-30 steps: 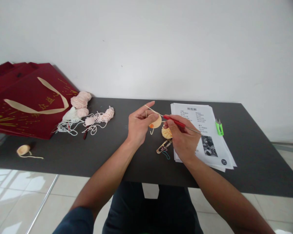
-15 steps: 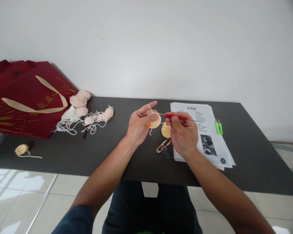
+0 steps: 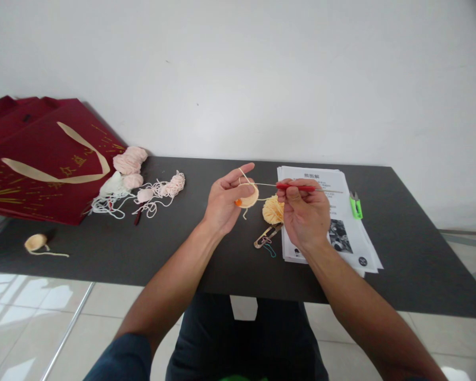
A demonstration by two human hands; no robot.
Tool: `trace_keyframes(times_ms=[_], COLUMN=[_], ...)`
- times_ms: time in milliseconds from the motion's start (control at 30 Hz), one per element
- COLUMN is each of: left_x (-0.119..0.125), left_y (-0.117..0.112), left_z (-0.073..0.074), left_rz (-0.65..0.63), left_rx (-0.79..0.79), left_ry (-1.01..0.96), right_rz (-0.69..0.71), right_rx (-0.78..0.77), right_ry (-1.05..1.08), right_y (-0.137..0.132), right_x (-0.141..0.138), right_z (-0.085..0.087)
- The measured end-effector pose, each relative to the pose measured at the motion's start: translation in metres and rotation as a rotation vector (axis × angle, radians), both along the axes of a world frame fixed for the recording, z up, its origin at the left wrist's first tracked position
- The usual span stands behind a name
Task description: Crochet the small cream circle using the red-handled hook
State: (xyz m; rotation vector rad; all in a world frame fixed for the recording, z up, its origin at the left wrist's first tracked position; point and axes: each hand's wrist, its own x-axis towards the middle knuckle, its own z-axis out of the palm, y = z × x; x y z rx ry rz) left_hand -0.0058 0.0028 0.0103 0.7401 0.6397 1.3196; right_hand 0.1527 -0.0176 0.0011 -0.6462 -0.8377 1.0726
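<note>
Leftwards first, we see dark-red paper bags (image 3: 43, 159) with a cream ribbon handle, their insides hidden; nearer lies a small cream crocheted cup (image 3: 35, 243) trailing a tail. Right of the bags sit soft pink and white yarn balls (image 3: 129, 161). Mid-table, our left hand (image 3: 225, 203) pinches a round cream crocheted piece (image 3: 250, 194), yarn looped over the forefinger. Right of it lies a yellow yarn ball (image 3: 272, 210). Our right hand (image 3: 304, 211) grips a red-handled metal crochet hook (image 3: 295, 187) above the table, its long axis nearly level, one end pointing left to the crocheted piece, the other right over white printed sheets (image 3: 355, 233). Green-handled snips (image 3: 356, 206) rest rightmost, blades pointing far.
</note>
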Motion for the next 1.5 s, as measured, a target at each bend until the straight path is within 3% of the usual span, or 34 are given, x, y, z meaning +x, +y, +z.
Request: trace_keyframes(times_ms=[233, 467, 633, 767, 967, 1500], left_x=[-0.005, -0.009, -0.009, -0.005, 0.002, 0.005], left_y=[0.002, 0.003, 0.003, 0.000, -0.003, -0.003], left_z=[-0.003, -0.001, 0.000, -0.001, -0.006, -0.008], left_rz=[-0.014, -0.097, -0.147, -0.078, 0.058, 0.048], left_rx=[0.052, 0.045, 0.040, 0.044, 0.055, 0.026], left_ry=[0.056, 0.021, -0.029, 0.063, 0.248, 0.296], right_rz=[-0.043, 0.048, 0.170, 0.238, 0.186, 0.098], right_rx=[0.069, 0.117, -0.021, -0.184, -0.247, -0.231], right_ry=[-0.124, -0.100, -0.023, 0.091, 0.097, 0.028], right_y=[-0.002, -0.002, 0.000, 0.002, -0.005, -0.006], right_x=[0.001, 0.004, 0.007, 0.008, -0.005, -0.015], right_z=[-0.001, 0.001, 0.002, -0.003, -0.005, -0.005])
